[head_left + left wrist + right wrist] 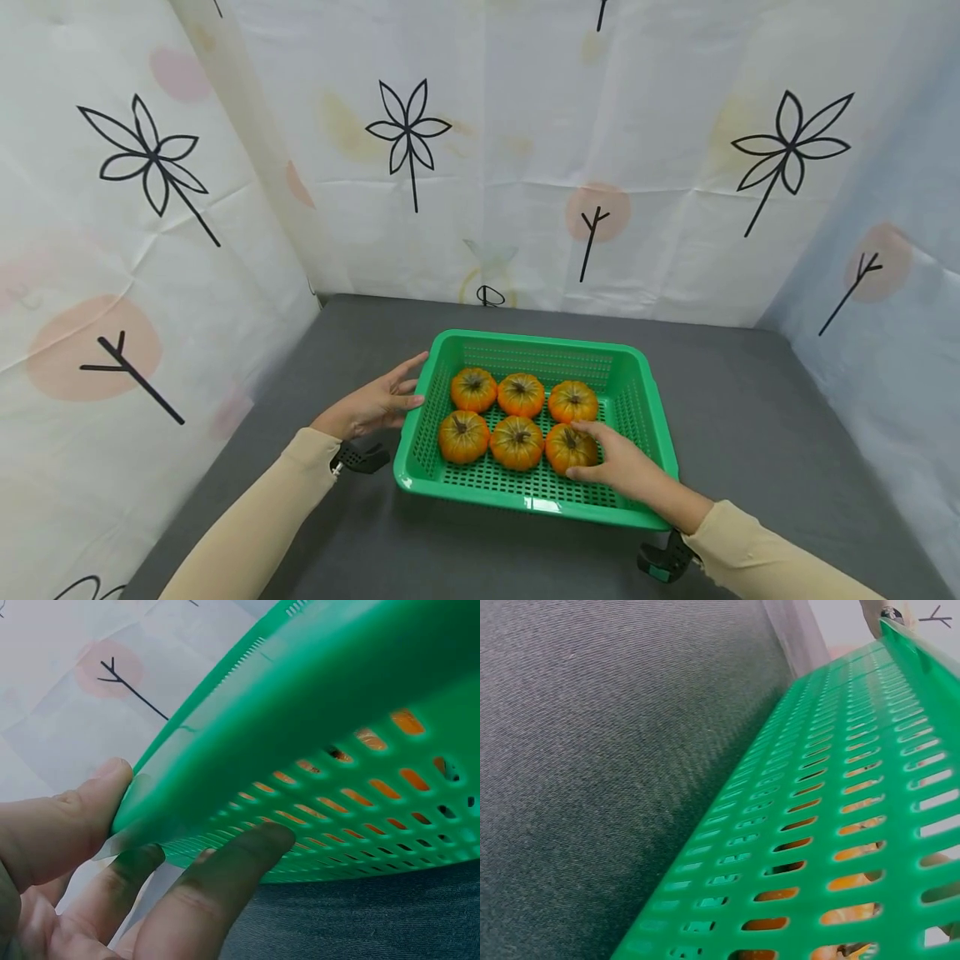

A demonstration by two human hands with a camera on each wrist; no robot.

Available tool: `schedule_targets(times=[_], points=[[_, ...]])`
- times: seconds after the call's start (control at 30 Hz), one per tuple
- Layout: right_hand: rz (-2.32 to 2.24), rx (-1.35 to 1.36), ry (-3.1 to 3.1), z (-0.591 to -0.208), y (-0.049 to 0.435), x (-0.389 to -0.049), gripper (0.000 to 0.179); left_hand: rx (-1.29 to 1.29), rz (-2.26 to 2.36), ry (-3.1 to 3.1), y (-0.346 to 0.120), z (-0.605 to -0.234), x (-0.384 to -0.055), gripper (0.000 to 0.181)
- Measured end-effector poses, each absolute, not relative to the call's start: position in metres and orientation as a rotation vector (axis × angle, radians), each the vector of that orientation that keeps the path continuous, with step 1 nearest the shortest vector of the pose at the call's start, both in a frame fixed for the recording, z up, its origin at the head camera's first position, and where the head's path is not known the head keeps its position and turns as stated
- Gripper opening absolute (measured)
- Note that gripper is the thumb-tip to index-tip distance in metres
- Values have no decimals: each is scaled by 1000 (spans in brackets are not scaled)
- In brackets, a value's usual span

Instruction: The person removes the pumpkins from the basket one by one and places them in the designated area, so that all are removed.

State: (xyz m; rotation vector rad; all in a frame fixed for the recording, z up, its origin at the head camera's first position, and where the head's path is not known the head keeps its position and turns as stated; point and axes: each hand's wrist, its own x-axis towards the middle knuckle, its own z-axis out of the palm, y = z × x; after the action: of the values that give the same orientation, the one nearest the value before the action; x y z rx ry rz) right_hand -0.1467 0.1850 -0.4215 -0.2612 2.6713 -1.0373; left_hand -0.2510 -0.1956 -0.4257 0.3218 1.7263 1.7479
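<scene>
In the head view, a green perforated plastic basket [517, 502] holds several small orange pumpkins [517, 442], set in two rows. At the front row's right end, my right hand [618, 462] reaches over the basket's wall and grips a pumpkin [566, 450], thumb in front and fingers behind. That pumpkin sits level with its neighbours. My left hand [375, 404] touches the basket's left side with fairly straight fingers. Up close in the left wrist view, fingertips [274, 834] meet the rim and slotted outer wall. Only the basket's outer wall [832, 772] fills the right wrist view; the right hand is hidden there.
The basket stands on a dark grey cloth-covered table [750, 433]. White patterned cloth [487, 167] hangs behind and at both sides. A black wrist device [663, 560] is worn below the right hand, and another [362, 457] below the left.
</scene>
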Motion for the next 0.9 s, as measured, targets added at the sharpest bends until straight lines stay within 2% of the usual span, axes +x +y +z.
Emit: schedule_targets(times=[0.9], points=[[-994,-382,2623,-427,185,-147,70,313,1772,1688,-194,-425,-251,91]])
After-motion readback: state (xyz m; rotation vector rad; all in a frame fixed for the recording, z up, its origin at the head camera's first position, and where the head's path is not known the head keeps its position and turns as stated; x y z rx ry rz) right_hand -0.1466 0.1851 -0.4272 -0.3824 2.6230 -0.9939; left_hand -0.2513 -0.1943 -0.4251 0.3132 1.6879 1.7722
